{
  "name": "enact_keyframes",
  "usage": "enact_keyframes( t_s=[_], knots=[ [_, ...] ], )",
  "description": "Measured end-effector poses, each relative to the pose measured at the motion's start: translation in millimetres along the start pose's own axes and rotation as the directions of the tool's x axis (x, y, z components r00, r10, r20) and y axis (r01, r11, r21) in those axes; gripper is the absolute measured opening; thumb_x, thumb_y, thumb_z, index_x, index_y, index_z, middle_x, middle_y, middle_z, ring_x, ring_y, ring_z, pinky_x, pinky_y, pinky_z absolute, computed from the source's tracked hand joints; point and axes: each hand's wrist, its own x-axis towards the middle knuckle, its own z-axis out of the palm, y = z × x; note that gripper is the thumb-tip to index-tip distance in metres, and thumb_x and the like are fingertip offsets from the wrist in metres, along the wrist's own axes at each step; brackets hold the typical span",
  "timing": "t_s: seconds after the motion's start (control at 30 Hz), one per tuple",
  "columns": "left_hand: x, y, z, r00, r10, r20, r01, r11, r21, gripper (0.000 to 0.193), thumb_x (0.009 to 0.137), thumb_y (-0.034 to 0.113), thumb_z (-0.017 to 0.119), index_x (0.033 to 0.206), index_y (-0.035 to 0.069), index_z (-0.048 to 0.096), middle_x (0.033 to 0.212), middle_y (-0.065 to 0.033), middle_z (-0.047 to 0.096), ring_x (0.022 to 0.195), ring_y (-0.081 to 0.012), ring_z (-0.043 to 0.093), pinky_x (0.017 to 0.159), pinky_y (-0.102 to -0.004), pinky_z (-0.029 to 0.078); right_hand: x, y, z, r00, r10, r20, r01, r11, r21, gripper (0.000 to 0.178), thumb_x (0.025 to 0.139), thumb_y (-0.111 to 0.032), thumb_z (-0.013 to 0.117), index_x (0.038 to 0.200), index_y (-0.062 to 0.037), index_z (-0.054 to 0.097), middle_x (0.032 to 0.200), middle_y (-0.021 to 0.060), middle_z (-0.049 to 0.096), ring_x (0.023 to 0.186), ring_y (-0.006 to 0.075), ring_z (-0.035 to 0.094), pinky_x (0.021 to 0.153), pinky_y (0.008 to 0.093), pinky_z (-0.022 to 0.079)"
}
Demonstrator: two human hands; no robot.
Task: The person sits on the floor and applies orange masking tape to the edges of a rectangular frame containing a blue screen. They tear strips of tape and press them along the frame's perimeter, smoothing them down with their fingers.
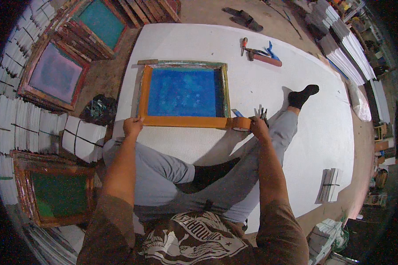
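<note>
A wooden screen-printing frame with blue mesh lies flat on the white sheet in front of me. Brown packing tape covers its left side, and a tape strip stretches along the near side. At the near left corner, my left hand is closed, pinching the strip's end against the frame. Past the near right corner, my right hand grips the tape roll, from which the strip runs. Beside that hand lie dark-handled pliers or scissors, partly hidden, and a small blue tool.
My crossed legs rest on the white sheet. A screwdriver and a red-handled tool lie at the far right. More screen frames lean at left by paper stacks. A strapped bundle sits at right.
</note>
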Motion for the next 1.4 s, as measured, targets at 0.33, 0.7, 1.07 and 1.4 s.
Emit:
enact_keyframes(
  t_s=[0.33, 0.7, 1.07, 1.4],
  knots=[
    [18, -25, -1, 0.999, -0.033, 0.021, 0.036, 0.986, -0.165, 0.024, 0.086, 0.022, 0.08, 0.084, -0.002, 0.073, 0.068, -0.0068, 0.069, 0.055, -0.0124, 0.063, 0.049, -0.0271, 0.052, -9, 0, -2, 0.994, 0.056, -0.091, -0.064, 0.995, -0.079, 0.024, 0.087, -0.017, 0.063, 0.108, -0.0047, 0.064, 0.095, 0.0214, 0.07, 0.09, 0.0437, 0.068, 0.077, 0.0512, 0.053],
    [23, -35, -8, 0.997, -0.011, 0.073, 0.024, 0.982, -0.189, 0.024, 0.087, 0.022, 0.079, 0.08, 0.0, 0.072, 0.066, -0.0036, 0.067, 0.053, -0.0104, 0.061, 0.048, -0.0255, 0.049, -90, -151, -13, 0.971, 0.143, -0.193, -0.133, 0.989, 0.065, 0.047, 0.096, -0.012, 0.055, 0.143, -0.0156, 0.046, 0.092, 0.0271, 0.067, 0.074, 0.0482, 0.065, 0.065, 0.0551, 0.051],
    [18, -20, 2, 0.999, -0.03, 0.04, 0.03, 0.999, 0.016, 0.029, 0.087, 0.028, 0.079, 0.075, 0.002, 0.072, 0.064, -0.0049, 0.067, 0.053, -0.0124, 0.062, 0.05, -0.0282, 0.049, -103, -154, 31, 0.987, -0.049, -0.151, 0.043, 0.998, -0.041, 0.058, 0.097, -0.008, 0.053, 0.151, -0.0134, 0.031, 0.086, 0.0246, 0.067, 0.075, 0.0459, 0.065, 0.062, 0.0547, 0.051],
    [12, -8, 9, 0.998, -0.037, 0.042, 0.039, 0.998, -0.04, 0.025, 0.086, 0.023, 0.08, 0.078, 0.001, 0.071, 0.065, -0.0054, 0.067, 0.054, -0.0139, 0.063, 0.05, -0.0291, 0.05, -102, -152, 35, 0.994, 0.05, -0.1, -0.059, 0.994, -0.088, 0.053, 0.099, -0.014, 0.05, 0.15, -0.0133, 0.033, 0.091, 0.0247, 0.068, 0.08, 0.0458, 0.067, 0.066, 0.0563, 0.052]
  ],
)
